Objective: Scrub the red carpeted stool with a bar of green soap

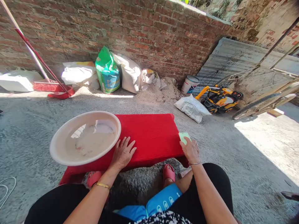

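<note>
A low red bench (149, 133) stands in front of my knees. My left hand (122, 152) lies palm down on it with the fingers spread, close beside the basin's rim. The wide, pale basin (58, 155) rests on the bench's left end and holds cloudy water with small bits in it. At the right end of the bench, my right hand (191, 151) is closed around a small pale green rectangular block (184, 137). Its exact kind does not show. My right fingers partly cover the block, which is over the bench's right edge.
Against the brick wall (149, 37) stand a green sack (107, 73), a white sack (128, 73) and a paint bucket (190, 84). A red dustpan (62, 93) is at left. A yellow toy excavator (221, 98), a white bag (192, 107) and a bicycle wheel (254, 107) are at right.
</note>
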`<state>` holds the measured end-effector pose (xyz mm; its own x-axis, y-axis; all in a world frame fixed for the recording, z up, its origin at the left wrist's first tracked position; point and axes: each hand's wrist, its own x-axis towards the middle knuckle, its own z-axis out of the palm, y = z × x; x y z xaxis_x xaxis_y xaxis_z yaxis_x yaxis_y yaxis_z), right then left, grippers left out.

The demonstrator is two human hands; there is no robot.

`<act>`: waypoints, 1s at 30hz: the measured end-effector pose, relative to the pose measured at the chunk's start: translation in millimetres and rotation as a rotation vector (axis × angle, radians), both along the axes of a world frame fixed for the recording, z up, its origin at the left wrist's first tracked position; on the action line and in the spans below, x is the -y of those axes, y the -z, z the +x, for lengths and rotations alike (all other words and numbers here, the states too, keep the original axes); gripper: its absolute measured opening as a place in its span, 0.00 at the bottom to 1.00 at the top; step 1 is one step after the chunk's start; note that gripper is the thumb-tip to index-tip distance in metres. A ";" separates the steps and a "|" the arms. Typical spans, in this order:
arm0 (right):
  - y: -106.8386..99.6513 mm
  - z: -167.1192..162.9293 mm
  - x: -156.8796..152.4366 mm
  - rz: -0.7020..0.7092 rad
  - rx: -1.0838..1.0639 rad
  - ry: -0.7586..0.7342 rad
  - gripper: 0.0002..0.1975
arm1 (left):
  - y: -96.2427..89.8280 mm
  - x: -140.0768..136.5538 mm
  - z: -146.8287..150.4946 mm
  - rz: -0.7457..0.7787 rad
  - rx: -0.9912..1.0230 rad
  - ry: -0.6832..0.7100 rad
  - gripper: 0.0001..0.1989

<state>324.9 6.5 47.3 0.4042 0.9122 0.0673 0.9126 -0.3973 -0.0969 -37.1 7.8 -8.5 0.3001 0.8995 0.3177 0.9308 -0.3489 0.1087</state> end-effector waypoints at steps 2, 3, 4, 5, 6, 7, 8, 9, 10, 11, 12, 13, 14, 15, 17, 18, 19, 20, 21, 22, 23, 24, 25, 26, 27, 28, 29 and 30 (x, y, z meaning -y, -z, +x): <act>1.4 -40.6 -0.2 0.018 -0.045 -0.178 0.24 | 0.0 -0.2 -0.6 0.000 -0.002 -0.001 0.19; 2.6 -65.5 -0.8 0.016 -0.077 -0.300 0.24 | -0.1 -0.3 -0.9 -0.002 -0.003 -0.001 0.19; 3.9 -90.3 -2.0 0.007 -0.108 -0.413 0.23 | -0.2 -0.5 -1.1 -0.003 -0.004 0.001 0.19; 5.1 -112.5 -3.7 -0.004 -0.132 -0.505 0.23 | -0.3 -0.6 -1.4 -0.005 -0.005 0.003 0.19; 6.3 -129.8 -6.0 -0.013 -0.148 -0.571 0.23 | -0.4 -0.8 -1.5 -0.006 -0.005 0.005 0.19; 7.4 -140.4 -8.8 -0.021 -0.155 -0.611 0.23 | -0.5 -0.9 -1.6 -0.006 -0.005 0.006 0.19; 8.4 -143.2 -12.1 -0.027 -0.154 -0.625 0.23 | -0.5 -0.9 -1.6 -0.006 -0.005 0.007 0.19; 9.4 -138.0 -15.5 -0.032 -0.148 -0.615 0.23 | -0.4 -0.9 -1.5 -0.006 -0.004 0.007 0.19; 10.1 -125.0 -18.9 -0.036 -0.140 -0.585 0.23 | -0.3 -0.8 -1.3 -0.004 -0.002 0.006 0.19; 10.5 -105.5 -21.9 -0.040 -0.129 -0.534 0.23 | 0.0 -0.7 -1.0 -0.002 0.002 0.005 0.19; 10.4 -81.2 -24.2 -0.045 -0.116 -0.466 0.23 | 0.3 -0.5 -0.8 0.001 0.008 0.005 0.19; 9.5 -54.0 -25.5 -0.051 -0.098 -0.384 0.23 | 0.8 -0.3 -0.6 0.005 0.016 0.005 0.19; 8.0 -26.3 -25.7 -0.058 -0.075 -0.286 0.23 | 1.3 -0.1 -0.4 0.009 0.023 0.005 0.19; 5.9 -0.3 -24.8 -0.064 -0.039 -0.185 0.23 | 1.8 0.0 -0.3 0.013 0.028 0.005 0.18; 1.3 39.2 -20.3 -0.068 0.046 0.007 0.23 | 2.8 0.1 -0.1 0.021 0.030 0.006 0.18; -0.6 49.7 -17.6 -0.060 0.074 0.063 0.24 | 3.0 0.0 -0.1 0.024 0.026 0.006 0.18; -1.8 52.8 -15.2 -0.046 0.085 0.082 0.24 | 3.2 -0.1 -0.1 0.026 0.019 0.005 0.18; -2.4 48.6 -13.6 -0.027 0.074 0.065 0.24 | 3.2 -0.2 -0.1 0.027 0.011 0.003 0.18; -2.4 37.1 -13.0 -0.006 0.042 0.015 0.24 | 3.1 -0.4 -0.1 0.028 0.003 0.000 0.18; -1.8 19.4 -13.6 0.012 -0.002 -0.059 0.24 | 2.9 -0.5 -0.3 0.028 -0.005 -0.002 0.18; -0.8 -3.4 -15.0 0.028 -0.048 -0.144 0.23 | 2.8 -0.6 -0.5 0.028 -0.011 -0.004 0.18; 0.2 -29.7 -17.1 0.037 -0.092 -0.235 0.22 | 2.7 -0.7 -0.7 0.027 -0.015 -0.006 0.18; 1.2 -57.7 -19.3 0.046 -0.125 -0.327 0.22 | 2.7 -0.7 -1.0 0.024 -0.017 -0.007 0.18; 2.0 -85.7 -21.5 0.049 -0.144 -0.410 0.21 | 2.8 -0.7 -1.4 0.020 -0.017 -0.007 0.18; 2.5 -111.7 -23.6 0.042 -0.157 -0.488 0.21 | 2.9 -0.6 -1.6 0.015 -0.014 -0.006 0.18; 2.8 -134.2 -25.4 0.036 -0.163 -0.556 0.21 | 3.0 -0.5 -1.8 0.009 -0.010 -0.005 0.18; 2.9 -151.6 -27.2 0.026 -0.164 -0.612 0.21 | 2.9 -0.3 -1.8 0.003 -0.006 -0.004 0.19; 2.9 -162.9 -29.3 0.015 -0.162 -0.656 0.21 | 2.7 -0.1 -1.5 -0.002 -0.001 -0.003 0.19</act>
<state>162.1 35.9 44.4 -0.2266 0.9717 0.0667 0.9380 0.2361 -0.2539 -38.6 8.0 -11.3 0.2980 0.9009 0.3155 0.9318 -0.3463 0.1085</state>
